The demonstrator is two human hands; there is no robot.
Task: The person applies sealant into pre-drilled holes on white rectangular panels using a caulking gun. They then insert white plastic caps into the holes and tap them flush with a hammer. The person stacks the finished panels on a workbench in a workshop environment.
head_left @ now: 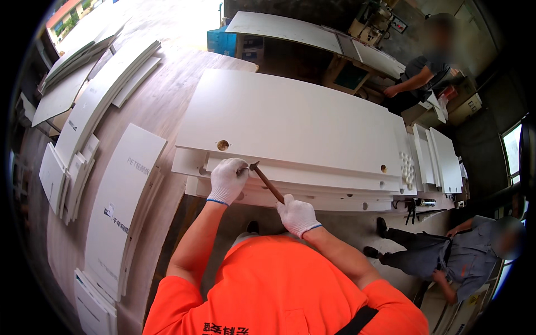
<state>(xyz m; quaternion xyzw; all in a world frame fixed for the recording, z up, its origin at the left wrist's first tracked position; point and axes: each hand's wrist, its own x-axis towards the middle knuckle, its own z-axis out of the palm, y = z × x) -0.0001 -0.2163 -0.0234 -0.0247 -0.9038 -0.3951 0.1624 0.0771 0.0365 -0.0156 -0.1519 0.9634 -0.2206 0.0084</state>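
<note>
My right hand (298,215), in a white glove, is wrapped round the wooden handle of a hammer (268,183). The hammer slants up to the left, its head close to the fingertips of my left hand (228,180). That hand, gloved in white with a blue cuff edge, is closed in a pinch at the front edge of the stacked boards; whatever it pinches is too small to make out. The large white top panel (290,123) has a round hole (223,145) near its front left corner and another hole (383,168) at the front right. More white boards (312,181) lie beneath it.
Small white round pieces (407,170) are grouped at the stack's right end, near a caulking gun (425,202). White panels (441,159) stand further right. Long white boards (120,206) lie to the left. One person (419,78) works at the back right; another (469,251) is at the right.
</note>
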